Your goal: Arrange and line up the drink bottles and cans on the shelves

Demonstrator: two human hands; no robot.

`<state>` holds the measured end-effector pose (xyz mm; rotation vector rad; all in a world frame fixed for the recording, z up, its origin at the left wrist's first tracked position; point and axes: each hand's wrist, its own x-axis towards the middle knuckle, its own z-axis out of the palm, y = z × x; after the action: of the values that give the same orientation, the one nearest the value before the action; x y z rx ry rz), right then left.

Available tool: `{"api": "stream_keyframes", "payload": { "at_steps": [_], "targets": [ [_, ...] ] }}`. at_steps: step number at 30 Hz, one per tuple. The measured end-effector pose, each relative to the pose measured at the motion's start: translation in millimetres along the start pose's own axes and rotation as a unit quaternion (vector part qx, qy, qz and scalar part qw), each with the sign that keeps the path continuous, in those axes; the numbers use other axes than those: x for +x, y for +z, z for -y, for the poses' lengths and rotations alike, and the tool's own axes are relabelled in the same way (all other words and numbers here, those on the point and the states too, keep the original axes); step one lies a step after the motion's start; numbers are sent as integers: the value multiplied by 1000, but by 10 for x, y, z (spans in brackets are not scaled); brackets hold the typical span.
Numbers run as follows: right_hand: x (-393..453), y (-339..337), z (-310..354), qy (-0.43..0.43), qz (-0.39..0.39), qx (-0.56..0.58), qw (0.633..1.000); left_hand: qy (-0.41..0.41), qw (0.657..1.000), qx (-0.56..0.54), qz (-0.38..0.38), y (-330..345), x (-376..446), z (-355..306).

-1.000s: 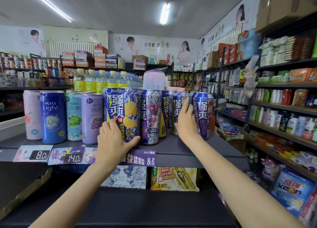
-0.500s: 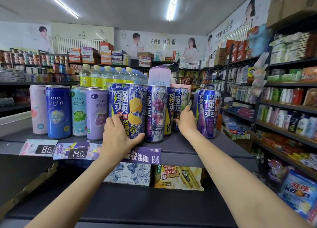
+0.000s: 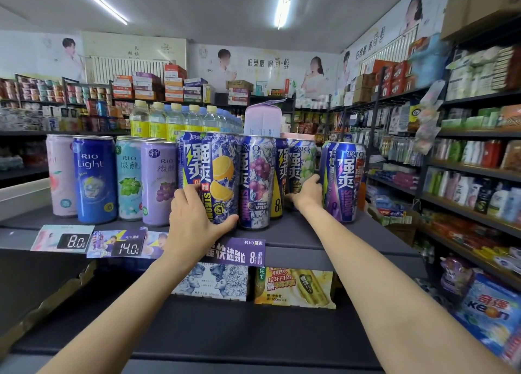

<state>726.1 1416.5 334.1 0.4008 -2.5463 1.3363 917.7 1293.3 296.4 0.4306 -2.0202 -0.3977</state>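
Lower shelf (image 3: 197, 328), nearest: dark, bearing two boxed multipacks (image 3: 214, 282) set back under the upper ledge. Upper shelf (image 3: 324, 232): price tags (image 3: 72, 239) fixed along its front edge.

Left hand (image 3: 194, 218): wrapped around the lower part of the lemon can (image 3: 214, 176), thumb on the can's right side near its base, fingers curled across its left face. Can upright, at the front of the shelf.

Right hand (image 3: 307, 194): reaching into the gap between the green-grape can (image 3: 300, 165) and the purple can (image 3: 342, 182). Fingers curl around the green-grape can low down. Whether the hand touches the purple can, I cannot tell.

Between the two held cans: a grape can (image 3: 256, 182), upright, just beside the lemon can, and a yellow-striped can (image 3: 279, 182) partly hidden behind it.

Left of the lemon can: four slim cans in a row, lilac (image 3: 158, 182), pale teal (image 3: 129, 179), blue "RIO Light" (image 3: 94, 179), pink (image 3: 60, 176), all upright and close together.

Behind: yellow-capped bottles (image 3: 174, 120) and a lilac carton (image 3: 262, 118)
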Motion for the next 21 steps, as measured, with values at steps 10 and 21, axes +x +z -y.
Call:
{"api": "stream_keyframes", "payload": {
  "at_steps": [10, 21],
  "targets": [
    [-159, -132, -30, -21, 5, -24, 999, -7, 1000, 2, -4, 2, -12, -9],
    [-723, -633, -195, -61, 40, 18, 997, 107, 975, -156, -119, -136, -162, -347]
  ]
}}
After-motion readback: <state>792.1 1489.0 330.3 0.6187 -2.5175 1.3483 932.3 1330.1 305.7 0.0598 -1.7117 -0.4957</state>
